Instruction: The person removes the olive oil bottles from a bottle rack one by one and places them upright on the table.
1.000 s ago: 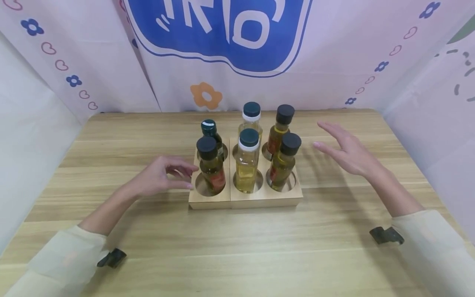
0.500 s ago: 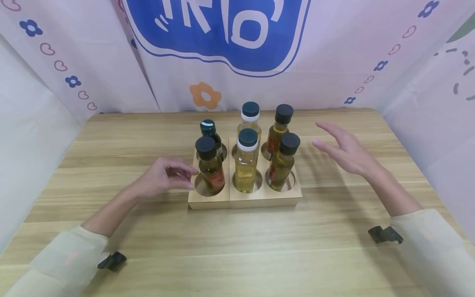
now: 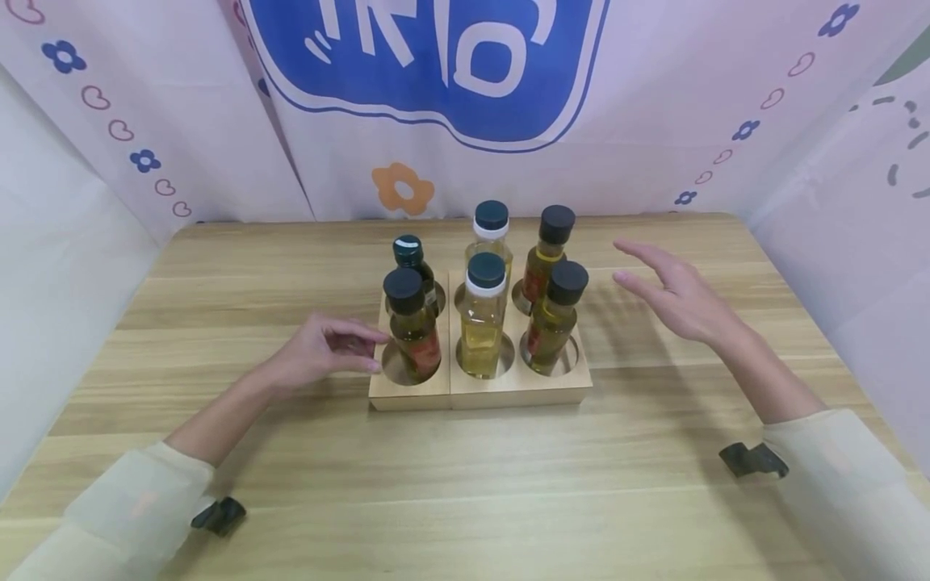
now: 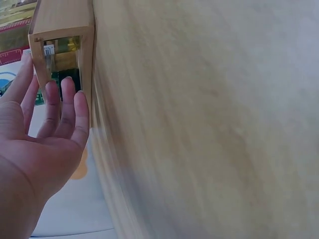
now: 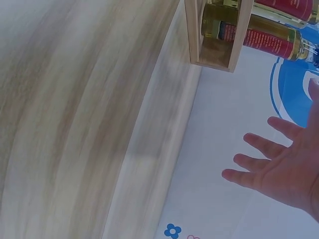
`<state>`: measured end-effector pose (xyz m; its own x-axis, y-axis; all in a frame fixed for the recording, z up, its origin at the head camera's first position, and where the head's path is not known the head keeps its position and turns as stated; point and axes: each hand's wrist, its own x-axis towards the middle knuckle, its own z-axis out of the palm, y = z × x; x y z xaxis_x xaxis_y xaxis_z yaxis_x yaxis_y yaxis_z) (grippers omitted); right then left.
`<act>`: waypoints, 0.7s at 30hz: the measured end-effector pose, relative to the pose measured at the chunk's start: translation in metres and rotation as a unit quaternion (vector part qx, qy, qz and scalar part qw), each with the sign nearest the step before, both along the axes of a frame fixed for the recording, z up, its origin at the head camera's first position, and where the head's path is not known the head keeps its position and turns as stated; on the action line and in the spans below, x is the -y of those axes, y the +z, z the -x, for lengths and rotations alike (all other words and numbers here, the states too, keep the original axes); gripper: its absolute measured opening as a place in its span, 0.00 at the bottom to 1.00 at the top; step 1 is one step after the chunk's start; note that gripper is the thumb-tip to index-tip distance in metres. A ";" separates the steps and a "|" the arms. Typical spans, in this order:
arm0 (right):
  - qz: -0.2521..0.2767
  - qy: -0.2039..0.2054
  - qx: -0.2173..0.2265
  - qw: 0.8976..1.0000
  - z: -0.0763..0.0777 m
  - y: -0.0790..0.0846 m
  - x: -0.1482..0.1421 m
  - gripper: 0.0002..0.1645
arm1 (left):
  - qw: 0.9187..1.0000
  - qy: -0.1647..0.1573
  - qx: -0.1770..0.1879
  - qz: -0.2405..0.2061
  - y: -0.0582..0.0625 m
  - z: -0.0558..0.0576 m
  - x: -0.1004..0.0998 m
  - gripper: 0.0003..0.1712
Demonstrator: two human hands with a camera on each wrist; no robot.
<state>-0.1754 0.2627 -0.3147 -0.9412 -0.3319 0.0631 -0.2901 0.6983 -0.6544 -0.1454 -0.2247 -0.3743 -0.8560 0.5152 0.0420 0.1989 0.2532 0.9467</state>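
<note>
A wooden bottle rack (image 3: pixel 520 397), with a seam between its left and right parts, holds several upright bottles in round holes. My left hand (image 3: pixel 316 351) is at the rack's left end, thumb and fingertips at its edge; contact is hard to confirm. In the left wrist view its relaxed fingers (image 4: pixel 67 107) lie by the rack's open end. Nearest to it stands a black-capped oil bottle (image 3: pixel 416 343) with a red label. My right hand (image 3: pixel 679 298) hovers right of the rack, fingers spread (image 5: pixel 261 144) and holding nothing, apart from the black-capped bottle (image 3: pixel 552 331) at front right.
Two clear bottles with green caps, a front one (image 3: pixel 481 339) and a back one (image 3: pixel 492 226), stand mid-rack. Behind are a dark green bottle (image 3: pixel 410 254) and another black-capped bottle (image 3: pixel 546 258). A printed cloth (image 3: pixel 581 177) hangs behind the wooden table (image 3: pixel 494 500).
The left hand has shifted very slightly down in the head view, still at the rack's left end. The right hand has barely moved. Rack and bottles stay in place.
</note>
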 end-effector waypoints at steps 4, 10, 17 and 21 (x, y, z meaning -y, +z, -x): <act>0.018 0.007 -0.002 1.000 -0.001 0.000 0.002 0.35 | 1.000 0.003 0.004 -0.005 -0.002 0.000 -0.001 0.21; 0.051 0.012 -0.010 0.999 -0.001 0.003 0.009 0.33 | 1.000 0.013 0.011 -0.010 -0.003 0.001 -0.002 0.20; 0.077 -0.004 -0.018 0.997 -0.007 0.011 0.017 0.30 | 0.999 0.023 0.029 -0.009 -0.004 0.000 -0.002 0.20; 0.095 -0.008 -0.042 0.995 -0.011 0.015 0.022 0.26 | 0.999 0.028 0.033 -0.006 -0.004 0.000 -0.002 0.21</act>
